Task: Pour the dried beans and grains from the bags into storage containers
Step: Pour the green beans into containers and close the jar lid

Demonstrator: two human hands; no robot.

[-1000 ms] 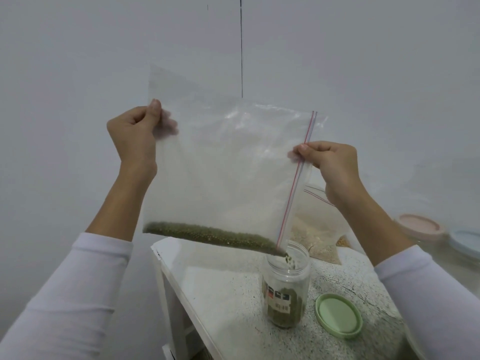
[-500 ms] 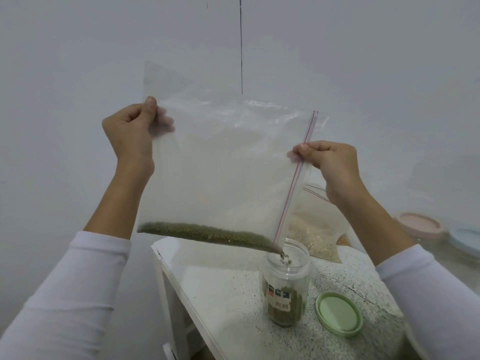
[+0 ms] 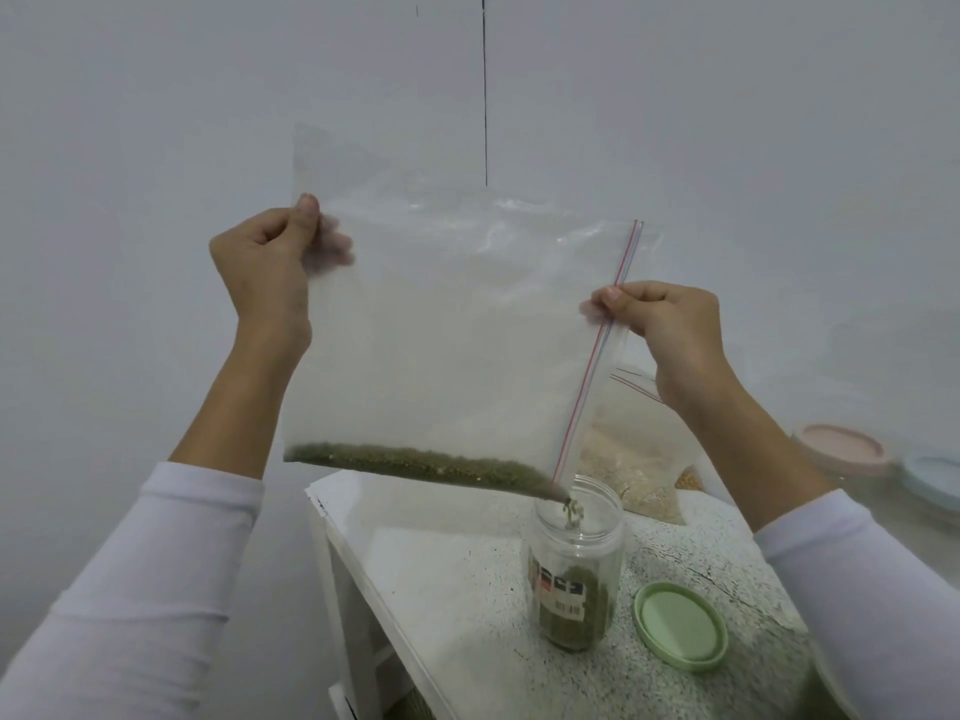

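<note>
Beans trickle from one bag, pinched by my left hand and right hand, into one jar beside one green lid.

This looks like a plain room in a home used for kitchen storage work, bare and simply furnished. Behind the hands stands a blank pale wall with one thin dark vertical seam, and below them a small white desk with a speckled stone-like top. Household food items sit on it: a clear labelled jar of green beans, a loose green lid, and a bag of pale grain beyond the right hand.
</note>
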